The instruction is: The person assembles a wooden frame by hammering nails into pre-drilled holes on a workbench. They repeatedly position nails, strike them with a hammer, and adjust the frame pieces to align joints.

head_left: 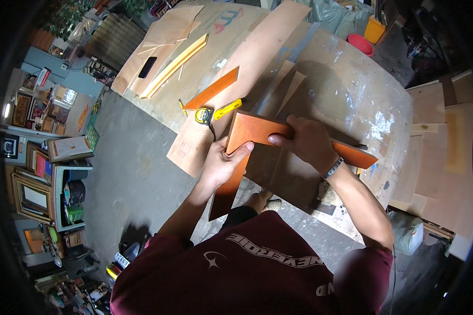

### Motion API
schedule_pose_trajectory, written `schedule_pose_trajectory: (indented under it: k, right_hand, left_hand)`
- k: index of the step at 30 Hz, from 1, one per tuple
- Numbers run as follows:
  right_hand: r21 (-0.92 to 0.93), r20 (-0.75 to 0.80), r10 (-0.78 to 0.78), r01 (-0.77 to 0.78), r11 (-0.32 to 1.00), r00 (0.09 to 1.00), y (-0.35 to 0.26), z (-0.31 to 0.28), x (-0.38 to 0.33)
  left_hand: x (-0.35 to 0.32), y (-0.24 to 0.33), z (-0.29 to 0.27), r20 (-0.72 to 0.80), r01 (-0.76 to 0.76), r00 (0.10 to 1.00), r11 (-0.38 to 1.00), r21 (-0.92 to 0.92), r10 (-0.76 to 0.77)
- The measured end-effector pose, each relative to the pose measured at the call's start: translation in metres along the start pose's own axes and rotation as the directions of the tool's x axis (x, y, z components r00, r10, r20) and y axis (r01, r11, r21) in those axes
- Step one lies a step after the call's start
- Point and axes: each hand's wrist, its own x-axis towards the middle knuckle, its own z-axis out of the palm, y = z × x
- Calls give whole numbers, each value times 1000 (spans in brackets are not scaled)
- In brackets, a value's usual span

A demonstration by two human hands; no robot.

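Two orange-brown wood strips, meeting in an L: the crosswise strip and the downward strip. Can't tell from here if they're fixed together or only pressed. Probably light, stiff; the sheen suggests a smooth face that could slip a bit under dry fingers. Corner likely the weak spot, pointed ends might chip. Best hold, I'd say: flat faces close to the corner, one hand per strip, so neither long end twists the meeting point.

Position: L is up in front of the person, over the near edge of the workbench. Left hand grasping at the corner, thumb across the face, the downward strip running below it. Right hand gripping the crosswise strip partway along, thumb on the near face; the far end pokes out past the wrist, right side. Corner sits between the two hands, nearer the left.

Further out: yellow utility knife and tape measure just beyond the corner, on a long pale plank. Another orange strip lying beyond them. Dark phone farther left.
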Motion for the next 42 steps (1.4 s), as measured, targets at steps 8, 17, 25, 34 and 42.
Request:
schedule_pose_trajectory:
  k: [8, 17, 25, 34, 42]
  right_hand:
    - [-95, 28, -9, 11, 995, 1000, -37, -56, -28]
    - [-101, -122, 256, -269, 958, 959, -74, -83, -110]
    - [-226, -315, 428, -504, 833, 847, -71, -79, -180]
    - [-105, -499, 637, -771, 628, 587, -75, -70, -232]
    - [10, -533, 781, -921, 390, 325, -109, -56, -227]
  left_hand:
    - [-36, 30, -9, 235, 23, 972, 996, -92, 0]
    - [-53, 49, 21, 401, -245, 903, 954, 175, 158]
    - [-50, 68, 75, 522, -283, 852, 872, 399, 37]
    - [7, 78, 149, 857, -614, 507, 735, 288, 88]
    - [15, 77, 190, 910, -739, 390, 637, 221, 137]
